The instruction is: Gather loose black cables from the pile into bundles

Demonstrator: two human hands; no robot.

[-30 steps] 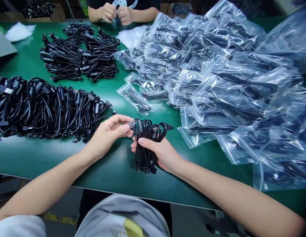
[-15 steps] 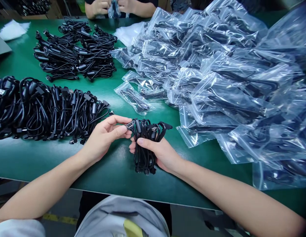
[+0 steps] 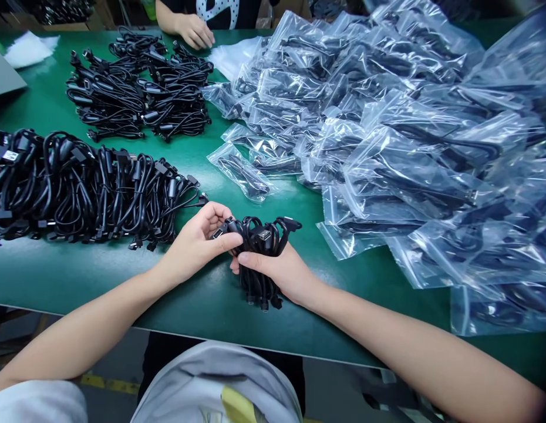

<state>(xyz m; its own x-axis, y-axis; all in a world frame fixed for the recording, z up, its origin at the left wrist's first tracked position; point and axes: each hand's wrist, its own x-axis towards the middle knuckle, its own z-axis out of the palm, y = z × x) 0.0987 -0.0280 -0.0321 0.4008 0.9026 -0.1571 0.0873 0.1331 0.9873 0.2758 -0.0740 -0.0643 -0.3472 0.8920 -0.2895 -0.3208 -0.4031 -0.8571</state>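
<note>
- Head view: a bundle of black cables (image 3: 258,285) is held upright above the near part of the green worktop (image 3: 189,314), in front of the person's body.
- The bundle is gripped around its middle by the right hand (image 3: 277,267), with the thumb laid across the front.
- A connector (image 3: 217,233) at the bundle's upper left is pinched between the thumb and curled fingers of the left hand (image 3: 206,235).
- More plugs are shown along the top and bottom of the bundle.
- To the left, a long row of black cables (image 3: 92,188) is packed closely together.
- Farther back, a looser pile of black cables (image 3: 136,91) is spread out.
- The right side is covered by a large heap of clear bags (image 3: 387,147), with dark cables seen inside.
- One small bagged cable (image 3: 242,173) is laid at the heap's left edge, beyond the hands.
- At the far edge, a co-worker's hand (image 3: 196,30) is rested near white sheets (image 3: 235,57).
</note>
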